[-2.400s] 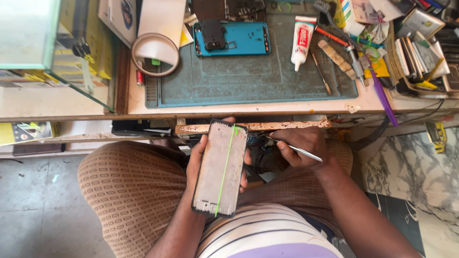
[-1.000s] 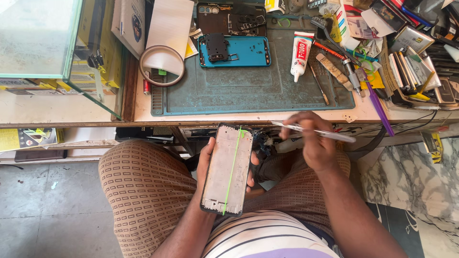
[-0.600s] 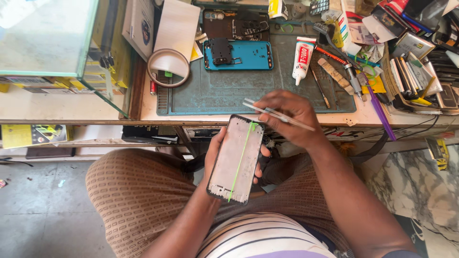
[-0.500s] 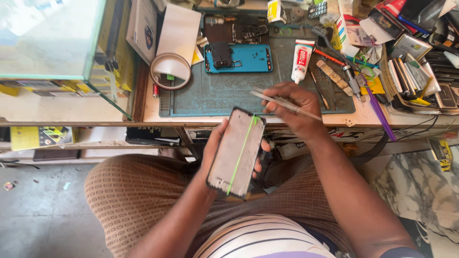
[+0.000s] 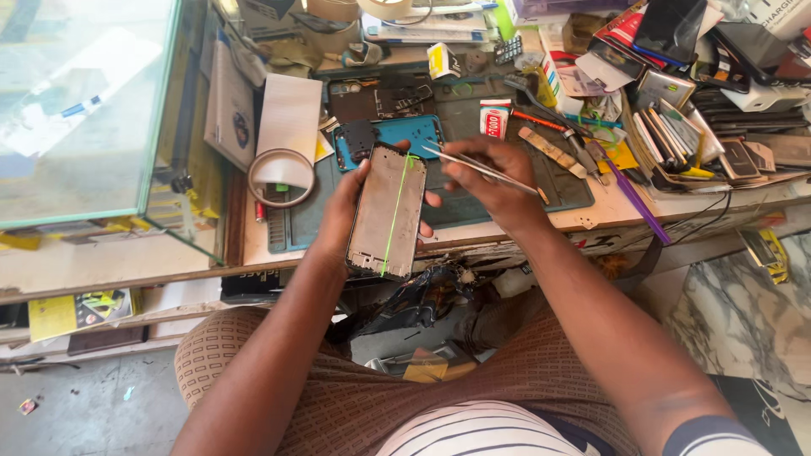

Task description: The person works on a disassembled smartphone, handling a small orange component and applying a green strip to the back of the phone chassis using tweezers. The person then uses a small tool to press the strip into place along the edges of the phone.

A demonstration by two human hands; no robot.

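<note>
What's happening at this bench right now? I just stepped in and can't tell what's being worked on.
A seated person holds a phone screen panel in the left hand, its grey back up, with a thin green line running down it. The right hand holds metal tweezers just beside the panel's top edge, over the dark green work mat. On the mat behind lie a blue phone frame and a small glue tube; a tape roll sits to the left amid clutter.
</note>
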